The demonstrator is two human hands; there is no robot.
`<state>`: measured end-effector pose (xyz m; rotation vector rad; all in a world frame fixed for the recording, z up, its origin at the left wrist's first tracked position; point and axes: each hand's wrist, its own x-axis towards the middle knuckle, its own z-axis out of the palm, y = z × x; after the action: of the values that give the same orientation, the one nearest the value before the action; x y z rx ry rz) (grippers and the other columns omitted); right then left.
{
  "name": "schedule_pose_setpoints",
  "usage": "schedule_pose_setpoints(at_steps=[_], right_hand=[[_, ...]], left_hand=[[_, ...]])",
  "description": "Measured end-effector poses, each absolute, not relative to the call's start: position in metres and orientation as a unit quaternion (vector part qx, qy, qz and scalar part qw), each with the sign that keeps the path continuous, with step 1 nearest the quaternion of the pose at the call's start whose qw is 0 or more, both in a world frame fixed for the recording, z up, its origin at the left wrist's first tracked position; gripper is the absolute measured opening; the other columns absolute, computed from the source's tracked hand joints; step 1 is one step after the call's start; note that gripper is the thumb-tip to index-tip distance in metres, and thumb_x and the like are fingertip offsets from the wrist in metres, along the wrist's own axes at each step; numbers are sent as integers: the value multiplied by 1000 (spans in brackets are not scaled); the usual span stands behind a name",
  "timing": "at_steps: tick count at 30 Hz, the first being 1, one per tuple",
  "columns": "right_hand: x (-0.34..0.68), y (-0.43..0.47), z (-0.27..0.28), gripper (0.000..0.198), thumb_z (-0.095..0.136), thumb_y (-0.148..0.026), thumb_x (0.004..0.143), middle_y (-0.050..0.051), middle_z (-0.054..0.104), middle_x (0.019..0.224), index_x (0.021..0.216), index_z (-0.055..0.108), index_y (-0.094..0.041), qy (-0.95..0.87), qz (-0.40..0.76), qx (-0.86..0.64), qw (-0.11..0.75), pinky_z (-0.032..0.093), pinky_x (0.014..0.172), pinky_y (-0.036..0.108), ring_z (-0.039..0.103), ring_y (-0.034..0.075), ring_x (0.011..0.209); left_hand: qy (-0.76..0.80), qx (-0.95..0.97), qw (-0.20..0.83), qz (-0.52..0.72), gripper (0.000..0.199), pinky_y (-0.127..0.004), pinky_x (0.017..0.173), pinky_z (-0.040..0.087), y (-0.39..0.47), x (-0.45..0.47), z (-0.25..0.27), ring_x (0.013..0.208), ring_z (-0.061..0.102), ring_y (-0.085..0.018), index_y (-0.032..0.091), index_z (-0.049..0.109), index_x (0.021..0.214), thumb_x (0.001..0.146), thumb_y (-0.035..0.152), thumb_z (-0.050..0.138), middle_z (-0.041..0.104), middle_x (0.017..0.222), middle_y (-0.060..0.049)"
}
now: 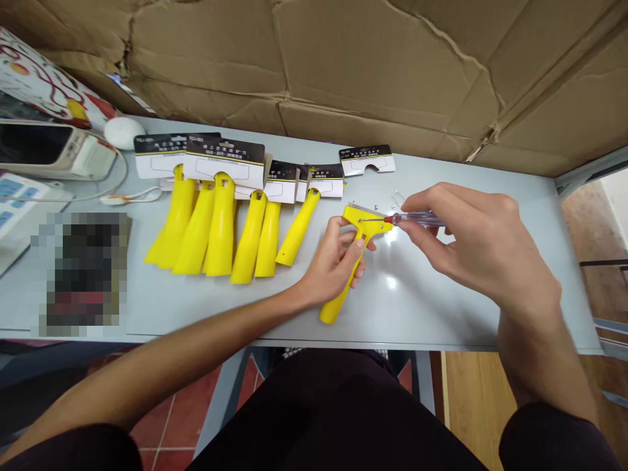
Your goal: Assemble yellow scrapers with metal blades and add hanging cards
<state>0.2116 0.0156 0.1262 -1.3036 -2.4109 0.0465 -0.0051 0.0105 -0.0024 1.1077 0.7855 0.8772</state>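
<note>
My left hand (341,258) is wrapped round a yellow scraper (336,307) just below its wide head, with the handle slanting down toward the table's front edge. In my right hand (466,235), pinched between thumb and fingers, is a screwdriver (417,219) with a clear purplish handle and a red collar. Its thin shaft lies across the scraper's head, the tip by a screw on the left side. A metal blade edge shows along the top of the head. Small metal bits (376,207) lie just beyond it.
Several yellow handles (220,229) with black-and-white cards (226,160) lie in a row at left. A loose card (367,159) is at the back. Further left are a blurred-out dark object (88,268), a white cable (142,196) and devices. Cardboard (343,72) walls the back of the table.
</note>
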Motion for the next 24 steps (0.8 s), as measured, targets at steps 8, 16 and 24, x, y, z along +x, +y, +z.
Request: schedule_pose_setpoints(at_steps=[8, 16, 24], right_hand=[[206, 14, 124, 15, 58, -23, 105, 4, 79, 102, 106, 73, -26, -871, 76, -426, 232, 55, 72, 33, 74, 21, 83], [199, 16, 113, 21, 58, -31, 107, 3, 80, 84, 94, 73, -23, -842, 34, -498, 202, 46, 65, 32, 72, 19, 69], [193, 14, 125, 23, 59, -41, 104, 5, 79, 82, 110, 73, -22, -828, 21, -547, 117, 38, 63, 32, 70, 23, 68]], left_hand=[[343, 504, 685, 398, 27, -18, 39, 48, 11, -6, -3, 50, 56, -5, 27, 35, 123, 109, 40, 55, 69, 102, -1], [357, 516, 672, 393, 23, -18, 39, 47, 11, -6, -1, 51, 56, -4, 24, 42, 121, 110, 41, 52, 70, 114, -7], [359, 515, 669, 399, 21, -19, 39, 47, 11, -5, -5, 51, 56, -4, 25, 40, 122, 111, 40, 50, 68, 119, -7]])
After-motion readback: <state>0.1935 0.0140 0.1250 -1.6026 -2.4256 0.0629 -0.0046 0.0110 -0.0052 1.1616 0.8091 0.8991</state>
